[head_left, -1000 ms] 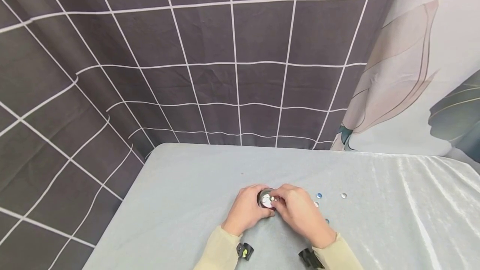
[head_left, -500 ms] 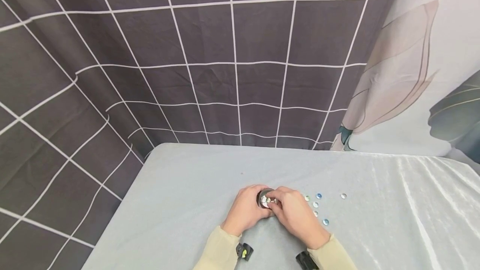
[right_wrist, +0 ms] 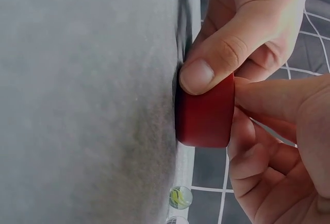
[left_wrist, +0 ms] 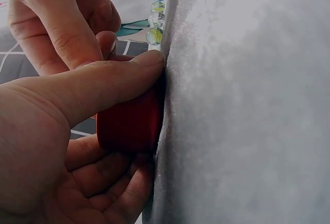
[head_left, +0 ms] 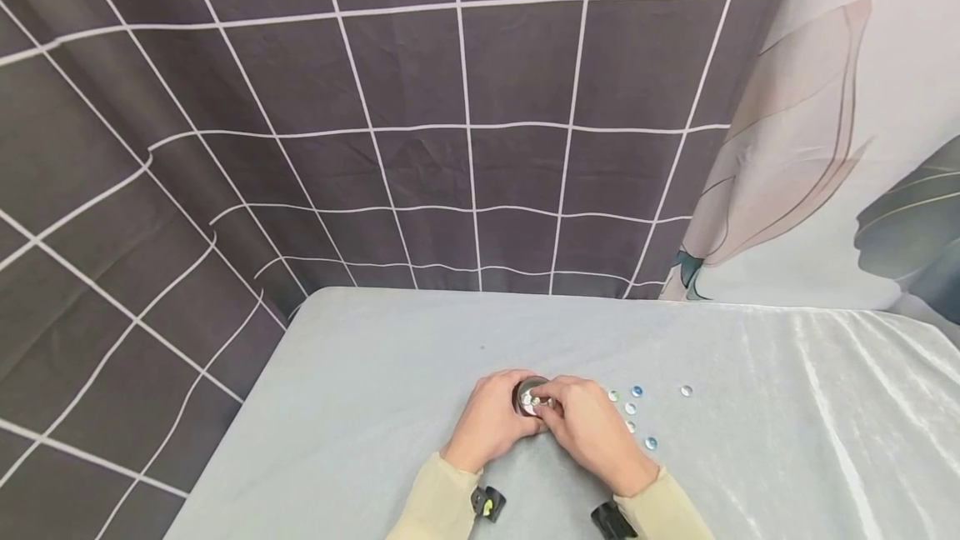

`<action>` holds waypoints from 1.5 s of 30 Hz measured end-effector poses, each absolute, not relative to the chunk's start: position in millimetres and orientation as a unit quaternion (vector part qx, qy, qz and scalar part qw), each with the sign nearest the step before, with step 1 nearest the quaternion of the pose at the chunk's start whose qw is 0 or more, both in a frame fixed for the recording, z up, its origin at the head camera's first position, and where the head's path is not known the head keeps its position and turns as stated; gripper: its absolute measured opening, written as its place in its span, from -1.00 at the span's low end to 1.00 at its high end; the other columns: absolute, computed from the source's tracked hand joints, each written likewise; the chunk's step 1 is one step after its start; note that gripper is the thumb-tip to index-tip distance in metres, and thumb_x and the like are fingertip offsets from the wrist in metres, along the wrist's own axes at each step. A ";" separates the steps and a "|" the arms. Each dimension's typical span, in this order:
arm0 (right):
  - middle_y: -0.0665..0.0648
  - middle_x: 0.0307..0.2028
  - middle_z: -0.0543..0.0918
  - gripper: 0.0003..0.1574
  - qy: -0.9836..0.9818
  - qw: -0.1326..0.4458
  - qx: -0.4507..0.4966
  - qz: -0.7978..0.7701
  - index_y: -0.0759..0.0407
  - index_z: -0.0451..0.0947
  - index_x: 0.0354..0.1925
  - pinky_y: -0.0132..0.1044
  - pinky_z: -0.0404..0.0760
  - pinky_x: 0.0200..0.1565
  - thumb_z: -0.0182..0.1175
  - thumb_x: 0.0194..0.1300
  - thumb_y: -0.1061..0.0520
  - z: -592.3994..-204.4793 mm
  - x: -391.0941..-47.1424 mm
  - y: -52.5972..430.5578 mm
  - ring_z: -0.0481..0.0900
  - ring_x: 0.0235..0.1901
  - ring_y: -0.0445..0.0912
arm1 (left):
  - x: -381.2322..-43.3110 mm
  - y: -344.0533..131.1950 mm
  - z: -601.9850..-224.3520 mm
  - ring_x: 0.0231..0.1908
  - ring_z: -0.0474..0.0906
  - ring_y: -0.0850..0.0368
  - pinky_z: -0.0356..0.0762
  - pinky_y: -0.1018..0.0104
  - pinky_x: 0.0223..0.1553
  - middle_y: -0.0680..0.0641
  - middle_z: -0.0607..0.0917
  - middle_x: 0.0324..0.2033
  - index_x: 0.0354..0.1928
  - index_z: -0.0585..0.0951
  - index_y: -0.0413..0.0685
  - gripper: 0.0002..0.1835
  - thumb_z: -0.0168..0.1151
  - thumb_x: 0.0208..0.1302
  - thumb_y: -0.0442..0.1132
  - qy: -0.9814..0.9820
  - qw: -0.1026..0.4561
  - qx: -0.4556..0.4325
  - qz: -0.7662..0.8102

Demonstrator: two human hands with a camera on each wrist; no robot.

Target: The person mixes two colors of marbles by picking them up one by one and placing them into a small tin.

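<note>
A small round container [head_left: 524, 383], dark red outside with a shiny silvery interior, stands on the cloth-covered table. My left hand [head_left: 491, 417] grips it from the left, its thumb along the near side; the red wall [right_wrist: 206, 118] shows clearly in the right wrist view. The thumb and forefinger of my right hand [head_left: 592, 427] reach over the rim, with what looks like a glass marble [head_left: 536, 401] pinched between their tips. Those fingers partly cover the container's inside. Just right of that hand lie a blue marble [head_left: 637, 391] and a green-tinged marble [head_left: 614, 396].
Several more marbles are scattered to the right, among them a light blue one [head_left: 651, 442] and a clear one [head_left: 686, 390] farthest out. A pale velvety cloth [head_left: 375, 373] covers the table. Behind it hangs a dark curtain [head_left: 517, 165] with a white grid.
My right hand has shifted slightly left, further over the container, uncovering more marbles beside it. Over the last half second it has stayed nearly still. My left hand keeps its grip.
</note>
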State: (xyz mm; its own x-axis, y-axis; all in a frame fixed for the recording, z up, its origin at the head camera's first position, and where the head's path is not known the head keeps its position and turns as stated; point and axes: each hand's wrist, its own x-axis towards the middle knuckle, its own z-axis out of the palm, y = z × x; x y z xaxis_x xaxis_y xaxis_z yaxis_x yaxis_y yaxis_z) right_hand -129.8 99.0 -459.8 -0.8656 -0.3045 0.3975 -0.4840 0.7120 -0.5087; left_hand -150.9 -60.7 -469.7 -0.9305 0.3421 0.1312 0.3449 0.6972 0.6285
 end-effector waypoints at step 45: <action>-0.10 -0.41 0.68 -0.83 -0.912 0.151 0.229 0.304 0.07 0.74 -0.33 -0.35 0.60 -0.40 0.37 0.13 0.32 -460.2 -126.7 101.7 0.57 -0.44 -0.28 | -149.8 -59.8 -470.0 -0.01 0.65 0.15 0.55 0.27 0.11 0.10 0.76 -0.10 0.00 0.72 0.02 -0.48 0.61 -0.11 -0.14 -0.923 -0.002 -0.182 -0.340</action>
State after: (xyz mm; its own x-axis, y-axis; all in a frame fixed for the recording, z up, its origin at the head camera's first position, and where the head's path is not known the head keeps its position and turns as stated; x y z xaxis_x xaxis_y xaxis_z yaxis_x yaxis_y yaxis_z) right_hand -126.7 101.7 -460.2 -0.8499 -0.3252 0.4146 -0.5089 0.7104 -0.4862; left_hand -149.8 -59.8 -470.0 -0.9340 0.3366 0.1196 0.3336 0.7026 0.6285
